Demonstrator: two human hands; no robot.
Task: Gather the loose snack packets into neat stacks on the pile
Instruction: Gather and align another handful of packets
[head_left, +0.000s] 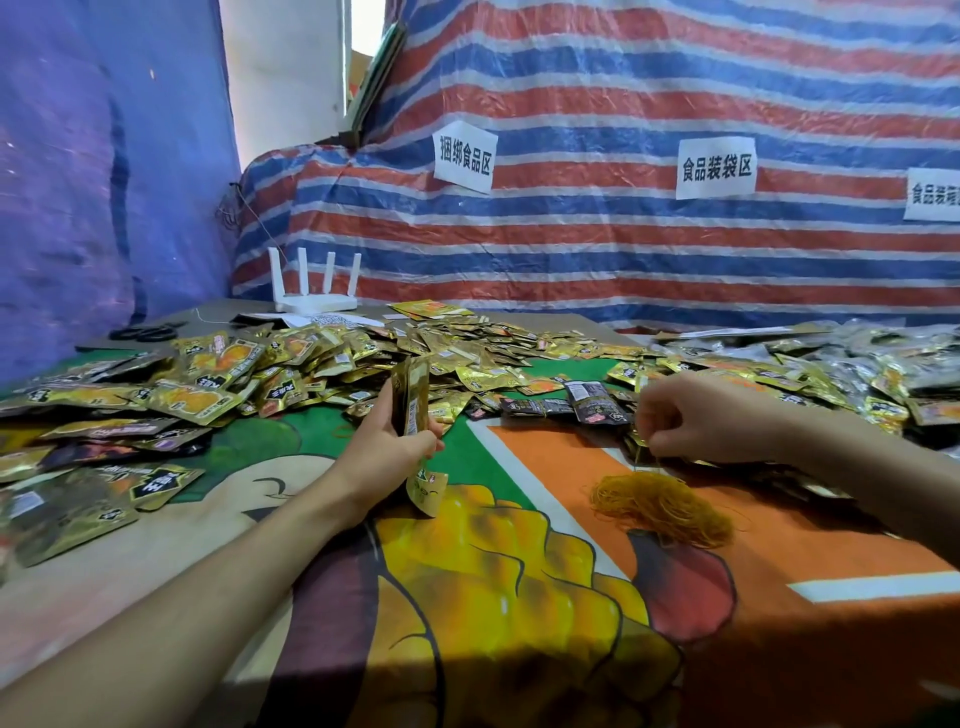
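Clearly the left hand (384, 441) grips a stack of snack packets (411, 397) upright — one-handed, they could fan out while the right hand (691, 421) pinches a strand from the rubber bands (667, 506).

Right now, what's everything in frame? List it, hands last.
gold packets: many, gold, loose pile across the table
dark packets: several, black, centre and left front
silver packets: many, silver, far right
packet stack: one, gold, upright in left hand
rubber bands: one heap, orange, below right hand
router: one, white, back left
scissors: one pair, black, back left
paper signs: three, white, on the striped tarp
striped tarp: one, red-blue-white, behind table
blue sheet: one, blue, left side
tablecloth: one, orange-green cartoon print, under everything
left hand: grips the packet stack
right hand: pinches what looks like one rubber band
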